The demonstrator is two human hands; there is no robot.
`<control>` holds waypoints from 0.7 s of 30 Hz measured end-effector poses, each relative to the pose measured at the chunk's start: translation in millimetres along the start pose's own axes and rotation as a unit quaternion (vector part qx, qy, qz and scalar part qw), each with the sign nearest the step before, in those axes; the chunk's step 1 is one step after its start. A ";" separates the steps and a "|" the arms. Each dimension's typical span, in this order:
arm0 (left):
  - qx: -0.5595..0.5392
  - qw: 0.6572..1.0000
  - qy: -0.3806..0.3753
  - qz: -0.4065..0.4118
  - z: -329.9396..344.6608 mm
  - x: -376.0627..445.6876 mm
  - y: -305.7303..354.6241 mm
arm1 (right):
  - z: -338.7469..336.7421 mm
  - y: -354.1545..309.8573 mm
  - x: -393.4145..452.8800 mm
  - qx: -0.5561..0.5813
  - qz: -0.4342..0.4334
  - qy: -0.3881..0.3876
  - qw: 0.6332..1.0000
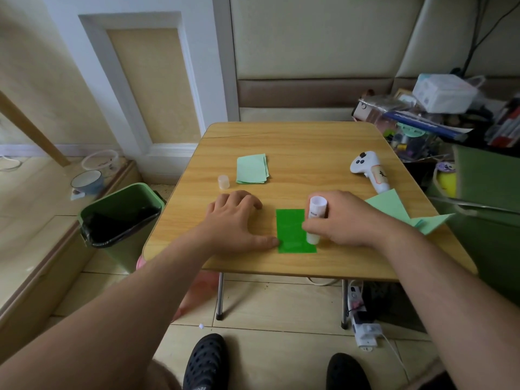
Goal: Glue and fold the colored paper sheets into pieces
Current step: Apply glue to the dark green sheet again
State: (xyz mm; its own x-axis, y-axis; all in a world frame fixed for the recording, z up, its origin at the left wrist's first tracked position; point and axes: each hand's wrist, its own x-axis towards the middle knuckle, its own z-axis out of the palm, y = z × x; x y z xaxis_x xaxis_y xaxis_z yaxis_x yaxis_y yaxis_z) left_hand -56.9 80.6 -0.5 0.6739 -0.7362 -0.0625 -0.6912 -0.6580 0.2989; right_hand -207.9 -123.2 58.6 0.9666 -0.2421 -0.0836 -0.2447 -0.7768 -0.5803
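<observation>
A bright green paper sheet [291, 230] lies flat near the front edge of the wooden table [309, 142]. My right hand [343, 220] grips a white glue stick [315, 219], its lower end down on the sheet's right side. My left hand [239, 220] lies flat on the table, its thumb tip pressing the sheet's left edge. The glue stick's cap [223, 182] stands apart to the left of a stack of pale green sheets [251, 168] further back. Folded pale green pieces [394, 206] lie at the right edge, partly behind my right wrist.
A white game controller [368, 170] lies at the table's right. A green bin [121, 218] with a black liner stands left of the table. Cluttered boxes and a green container crowd the right side. A power strip [360, 319] lies on the floor under the table.
</observation>
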 end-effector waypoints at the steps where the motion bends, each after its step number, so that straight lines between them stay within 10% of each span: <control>1: -0.004 1.000 0.001 -0.004 -0.3 0.6 0.3 | 2.2 -3.9 1.3 0.016 -0.008 0.016 1.000; 21: -0.013 1.000 0.021 -0.015 2.8 5.0 -0.7 | 5.0 3.2 7.0 -0.044 0.001 -0.006 0.999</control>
State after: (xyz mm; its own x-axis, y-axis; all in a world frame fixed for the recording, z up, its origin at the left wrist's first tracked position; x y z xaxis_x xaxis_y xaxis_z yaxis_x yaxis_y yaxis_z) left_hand -53.8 76.9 -3.7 0.7049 -0.7086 -0.0312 -0.6641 -0.6748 0.3218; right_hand -201.5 -124.5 52.1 0.9668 -0.2376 -0.0941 -0.2519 -0.8240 -0.5074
